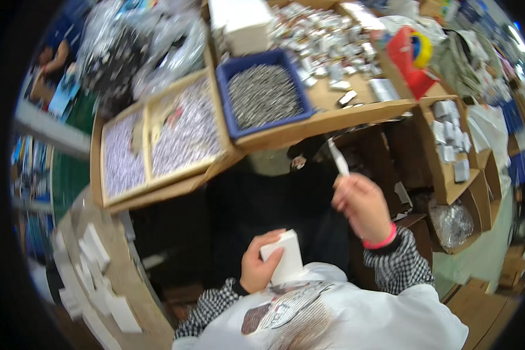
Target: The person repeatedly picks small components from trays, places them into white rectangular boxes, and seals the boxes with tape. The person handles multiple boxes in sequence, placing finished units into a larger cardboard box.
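Observation:
My left hand [261,262] is closed round a small white box [286,258], held low in front of my body. Higher and to the right, my right hand [361,205] pinches one end of a slim white strip [339,158]. The strip points up and away, towards the front edge of the cardboard tray [332,121]; motion blur hides what exactly it is. Beyond my hands stands a blue bin [225,87] heaped with thin grey metal pieces [263,93].
Left of the bin lies a wooden tray [148,146] with two compartments of pale purple pieces. White boxes [124,315] lie on the left surface. Small silvery items [326,35] fill the far carton. At right, another carton [449,192] holds small white boxes near a plastic bag [452,221].

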Demonstrator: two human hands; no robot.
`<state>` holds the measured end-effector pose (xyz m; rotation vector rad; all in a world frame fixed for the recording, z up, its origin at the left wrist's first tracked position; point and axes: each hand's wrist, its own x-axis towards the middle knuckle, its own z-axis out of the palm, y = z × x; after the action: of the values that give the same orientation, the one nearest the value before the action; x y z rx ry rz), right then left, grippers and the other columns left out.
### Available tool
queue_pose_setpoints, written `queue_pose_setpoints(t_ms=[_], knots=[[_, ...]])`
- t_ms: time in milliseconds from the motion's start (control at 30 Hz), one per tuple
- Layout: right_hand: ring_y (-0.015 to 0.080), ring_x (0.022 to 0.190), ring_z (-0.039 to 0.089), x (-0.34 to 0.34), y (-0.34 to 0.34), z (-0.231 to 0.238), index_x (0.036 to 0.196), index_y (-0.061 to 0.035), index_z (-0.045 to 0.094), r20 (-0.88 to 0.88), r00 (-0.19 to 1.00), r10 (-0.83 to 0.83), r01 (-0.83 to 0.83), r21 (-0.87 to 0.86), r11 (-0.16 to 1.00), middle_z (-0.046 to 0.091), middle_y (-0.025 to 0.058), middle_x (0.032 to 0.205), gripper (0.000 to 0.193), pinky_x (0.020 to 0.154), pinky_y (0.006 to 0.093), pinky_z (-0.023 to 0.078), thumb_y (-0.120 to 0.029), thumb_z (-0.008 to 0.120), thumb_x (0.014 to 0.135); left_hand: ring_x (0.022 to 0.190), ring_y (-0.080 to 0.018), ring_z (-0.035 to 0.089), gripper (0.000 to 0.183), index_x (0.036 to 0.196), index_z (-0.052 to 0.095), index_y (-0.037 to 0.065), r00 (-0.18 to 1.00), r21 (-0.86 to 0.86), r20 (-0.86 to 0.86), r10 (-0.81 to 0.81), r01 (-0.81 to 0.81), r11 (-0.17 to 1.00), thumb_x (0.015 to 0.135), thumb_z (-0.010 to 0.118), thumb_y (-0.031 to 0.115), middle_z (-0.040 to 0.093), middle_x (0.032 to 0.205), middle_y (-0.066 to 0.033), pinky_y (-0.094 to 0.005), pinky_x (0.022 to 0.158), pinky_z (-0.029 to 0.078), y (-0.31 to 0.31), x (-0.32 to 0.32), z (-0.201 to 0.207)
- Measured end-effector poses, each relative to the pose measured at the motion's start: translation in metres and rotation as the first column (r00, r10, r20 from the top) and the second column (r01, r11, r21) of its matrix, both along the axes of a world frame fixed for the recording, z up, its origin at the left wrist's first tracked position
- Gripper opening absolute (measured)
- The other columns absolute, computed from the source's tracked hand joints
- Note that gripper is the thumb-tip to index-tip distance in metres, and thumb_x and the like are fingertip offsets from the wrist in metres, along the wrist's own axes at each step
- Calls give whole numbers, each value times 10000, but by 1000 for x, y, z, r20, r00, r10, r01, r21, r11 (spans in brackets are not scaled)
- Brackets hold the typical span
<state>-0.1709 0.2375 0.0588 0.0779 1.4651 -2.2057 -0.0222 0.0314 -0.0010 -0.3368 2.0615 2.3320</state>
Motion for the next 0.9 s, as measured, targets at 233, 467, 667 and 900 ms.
queue_pose_setpoints(t_ms=[233,467,667,900], knots=[[86,756,568,74,-64,-26,1075,1,603,344,934,100,-66,-110,992,625,38,872,190,711,204,468,-117,577,929,964,-173,605,298,1161,515,45,998,-135,56,26,-18,991,872,588,28,599,1134,-125,-285,798,501,-9,-5,10],[87,687,562,82,-82,-28,1393,-13,307,333,935,119,-100,-76,992,650,78,847,587,642,205,448,-97,613,899,1024,-241,602,320,1168,497,30,997,-276,-77,13,-34,961,863,593,27,585,1174,-147,-318,853,488,-17,0,7],[88,574,550,79,-81,-26,1327,-36,375,302,938,173,-178,-10,984,648,82,816,489,479,209,428,-85,604,898,1057,-285,600,453,1277,408,47,996,-232,-92,21,-42,972,858,580,27,576,1194,-164,-347,891,476,-17,7,5],[85,535,540,69,-77,-19,1267,-43,424,275,937,213,-244,83,966,648,84,772,411,455,195,432,-57,599,895,1026,-264,622,548,1333,408,83,986,-264,-162,-41,-3,965,822,591,4,578,1193,-162,-327,847,502,-16,-1,11]])
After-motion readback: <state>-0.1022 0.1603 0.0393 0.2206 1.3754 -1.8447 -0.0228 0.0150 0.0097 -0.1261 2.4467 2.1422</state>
